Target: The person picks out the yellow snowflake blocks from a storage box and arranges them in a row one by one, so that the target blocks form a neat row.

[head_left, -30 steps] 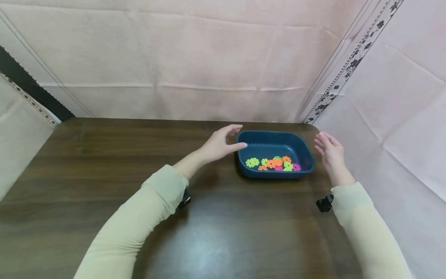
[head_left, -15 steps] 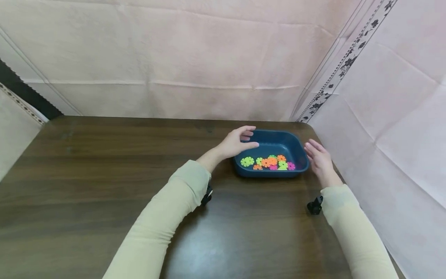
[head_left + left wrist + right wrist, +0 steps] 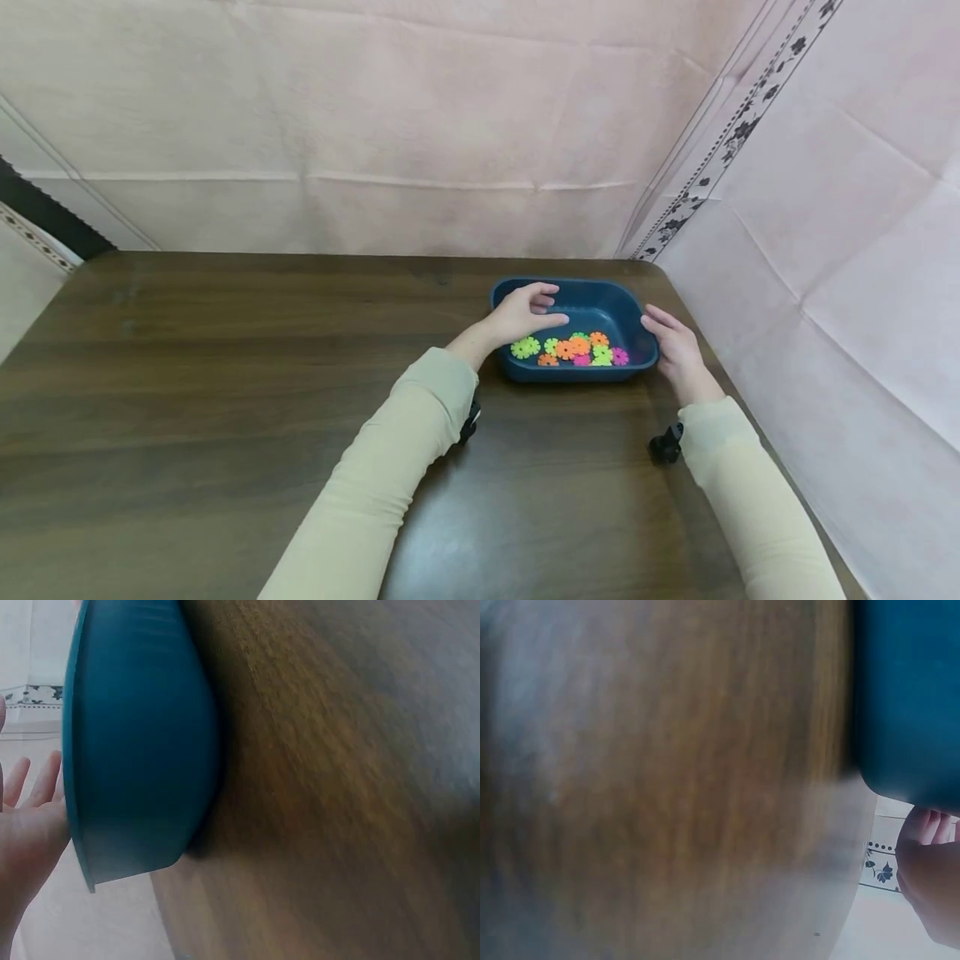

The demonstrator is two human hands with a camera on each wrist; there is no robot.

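Observation:
A dark blue rectangular basin [image 3: 600,304] sits on the table with small flower-shaped plastic pieces [image 3: 578,346] along its near side, in orange, lime green, pink and green. My left hand [image 3: 525,315] reaches over the basin's left end, thumb and fingers spread apart and nothing between them. At the right end, the fingertips of my right hand [image 3: 675,350] are right at the rim, the fingers fairly straight. The left wrist view has the basin's outer wall [image 3: 142,735] side-on, beside part of the left hand [image 3: 30,840]. In the right wrist view the right hand [image 3: 934,877] is by a basin corner.
The brown wooden table [image 3: 262,375] stretches far to the left and toward me. Pale cloth [image 3: 412,125] hangs behind its back edge, and another white cloth [image 3: 862,250] closes off the right side, near the right forearm.
My left hand has moved right, from beside the basin's left rim to over its inside. My right hand has come left to the right rim. The head view has shifted slightly.

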